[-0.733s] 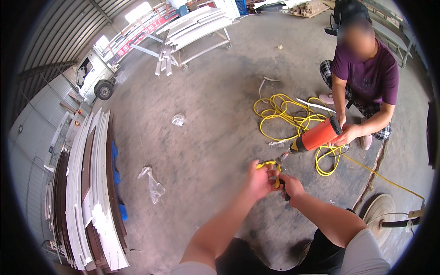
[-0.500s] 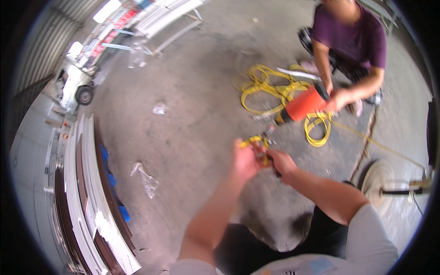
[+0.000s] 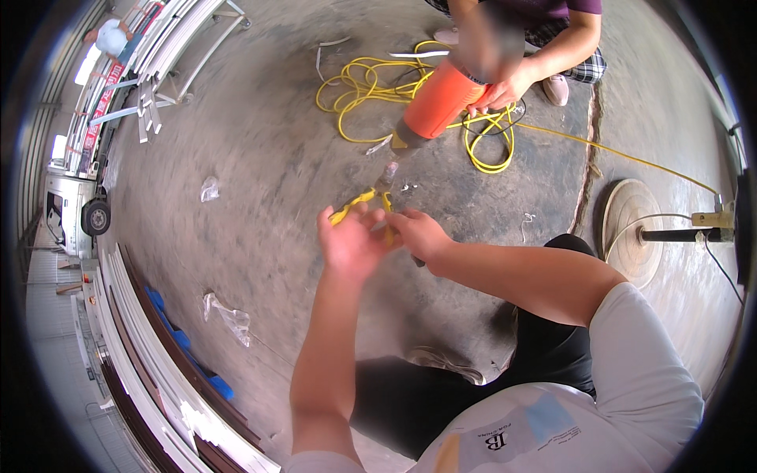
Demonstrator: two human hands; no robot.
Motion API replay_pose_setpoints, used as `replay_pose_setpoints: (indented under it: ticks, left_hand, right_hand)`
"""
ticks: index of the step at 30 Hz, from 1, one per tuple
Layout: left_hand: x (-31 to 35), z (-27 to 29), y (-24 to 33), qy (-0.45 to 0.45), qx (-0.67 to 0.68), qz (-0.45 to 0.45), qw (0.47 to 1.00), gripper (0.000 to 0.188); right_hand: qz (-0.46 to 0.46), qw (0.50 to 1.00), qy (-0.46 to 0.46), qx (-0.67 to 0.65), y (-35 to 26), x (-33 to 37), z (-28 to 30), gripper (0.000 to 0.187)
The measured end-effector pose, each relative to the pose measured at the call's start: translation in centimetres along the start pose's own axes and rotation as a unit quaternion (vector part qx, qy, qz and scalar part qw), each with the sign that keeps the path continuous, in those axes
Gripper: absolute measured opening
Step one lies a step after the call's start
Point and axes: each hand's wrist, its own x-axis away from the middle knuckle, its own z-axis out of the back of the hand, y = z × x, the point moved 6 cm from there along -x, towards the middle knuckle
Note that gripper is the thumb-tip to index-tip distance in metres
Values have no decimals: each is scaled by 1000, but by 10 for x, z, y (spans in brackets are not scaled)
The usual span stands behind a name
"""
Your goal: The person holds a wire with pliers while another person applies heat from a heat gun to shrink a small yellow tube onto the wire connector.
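Note:
Both my hands are on a pair of yellow-handled pliers (image 3: pixel 355 205) above the floor. My left hand (image 3: pixel 352 243) is palm up, its fingers curled around one yellow handle. My right hand (image 3: pixel 424 236) is closed around the other handle, with a dark end showing below the fist. At the jaws is a small pinkish, metallic-looking piece (image 3: pixel 389 170), too blurred to name. Just beyond it, a co-worker's hand (image 3: pixel 505 88) holds an orange cylindrical tool (image 3: pixel 443 98) resembling a heat gun, its dark nozzle tilted down toward the piece.
Loose yellow cable (image 3: pixel 347 88) lies coiled on the concrete behind the orange tool. A round stand base (image 3: pixel 631 229) is at the right. Long white and brown profiles (image 3: pixel 158 355) are stacked at the left, beyond plastic scraps (image 3: pixel 229 318). A truck (image 3: pixel 75 206) and a person (image 3: pixel 110 37) are farther back.
My view has shifted, so my hands, the pliers and the orange tool appear farther left and higher. The grip on the pliers looks unchanged. A person at the far left has come into view.

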Motion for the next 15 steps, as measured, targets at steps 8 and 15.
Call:
replay_pose_setpoints:
  ticks: [8, 15]
  left_hand:
    - [-2, -3, 1, 30, -23, -4, 999, 55]
    - [-2, -4, 2, 5, -7, -6, 1000, 55]
  right_hand:
    - [32, 999, 25, -21, 9, -12, 0, 46]
    - [26, 999, 11, -22, 2, -8, 2, 44]
